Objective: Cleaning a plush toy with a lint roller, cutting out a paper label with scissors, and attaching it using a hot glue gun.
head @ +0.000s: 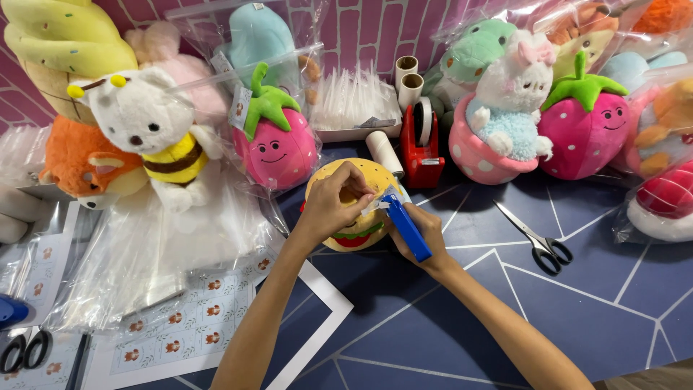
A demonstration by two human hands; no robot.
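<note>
Two bare hands meet over one soft toy near the middle of the dark blue worktop with pale line pattern. The right hand is closed around a bright blue plastic tagging tool, whose long axis slants from the palm up and to the left, its tip touching the round yellow burger-shaped plush toy. The left hand lies on top of the burger, fingers curled and pinching a small white tag right at the tool's tip; the toy sits under this hand, just left of the right one.

Beyond them, toward the far edge, stands a red tape dispenser, with a bagged pink strawberry plush to its left. Black-handled scissors lie well apart to the right. Sticker sheets rest by the near left corner.
</note>
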